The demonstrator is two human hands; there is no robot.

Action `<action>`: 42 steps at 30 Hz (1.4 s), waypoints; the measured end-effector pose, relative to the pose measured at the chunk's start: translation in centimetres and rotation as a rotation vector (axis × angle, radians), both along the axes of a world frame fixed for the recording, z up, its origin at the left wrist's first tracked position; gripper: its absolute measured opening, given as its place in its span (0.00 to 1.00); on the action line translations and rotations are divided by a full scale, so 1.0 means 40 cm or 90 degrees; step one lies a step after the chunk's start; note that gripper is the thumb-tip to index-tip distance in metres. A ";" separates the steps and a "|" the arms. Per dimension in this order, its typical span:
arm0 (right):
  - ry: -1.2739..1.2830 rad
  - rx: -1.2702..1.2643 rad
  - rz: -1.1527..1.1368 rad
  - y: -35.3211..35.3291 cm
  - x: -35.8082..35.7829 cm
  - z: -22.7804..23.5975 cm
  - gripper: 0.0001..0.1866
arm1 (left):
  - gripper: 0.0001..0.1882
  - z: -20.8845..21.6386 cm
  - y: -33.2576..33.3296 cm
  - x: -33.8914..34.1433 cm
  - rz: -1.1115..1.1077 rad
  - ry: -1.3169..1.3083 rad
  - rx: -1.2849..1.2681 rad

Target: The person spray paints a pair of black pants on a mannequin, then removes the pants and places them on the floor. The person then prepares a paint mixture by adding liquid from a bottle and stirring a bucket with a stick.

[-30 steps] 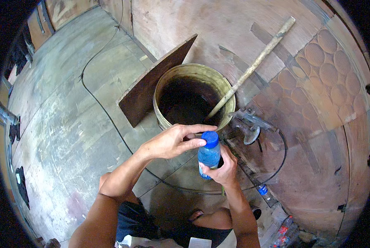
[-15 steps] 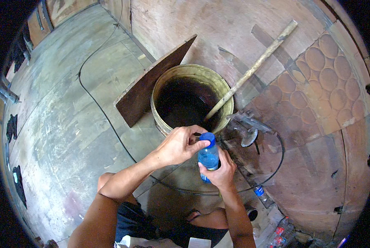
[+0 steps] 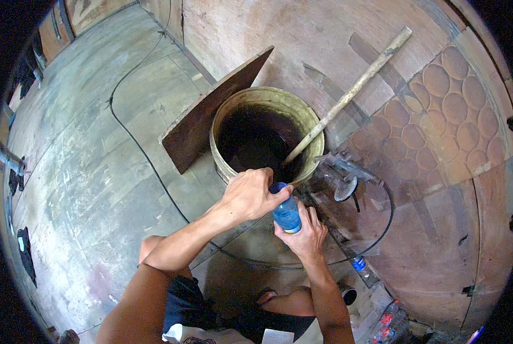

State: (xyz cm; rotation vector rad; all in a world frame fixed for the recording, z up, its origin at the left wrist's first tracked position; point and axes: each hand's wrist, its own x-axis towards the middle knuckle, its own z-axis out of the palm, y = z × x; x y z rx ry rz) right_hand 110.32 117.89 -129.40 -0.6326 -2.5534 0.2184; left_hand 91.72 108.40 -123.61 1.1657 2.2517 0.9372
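Blue bottle upright in right hand, fist wrapped round base for steadiness; left hand clamped over cap, beside bucket.

I see a worn concrete floor carrying a yellowish bucket just beyond my grip, a black cable trailing left of it.

The small clear-blue plastic bottle stands roughly upright in my right hand, my fingers wrapped round its lower half from below. Its blue cap end sits under my left hand, whose fingers close over the top, just in front of my thumb.
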 end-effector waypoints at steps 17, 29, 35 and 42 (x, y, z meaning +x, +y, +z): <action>0.026 0.033 -0.020 0.021 -0.001 0.008 0.38 | 0.37 0.007 0.017 -0.054 -0.005 -0.085 -0.073; -0.107 -0.048 -0.076 0.104 0.009 0.100 0.37 | 0.31 -0.023 -0.007 -0.135 0.080 -0.201 0.108; -0.178 -0.032 -0.065 0.121 0.002 0.138 0.38 | 0.28 -0.015 -0.015 -0.141 0.099 -0.162 0.148; -0.209 -0.015 -0.073 0.131 -0.007 0.163 0.35 | 0.22 -0.025 -0.014 -0.154 0.124 -0.146 0.219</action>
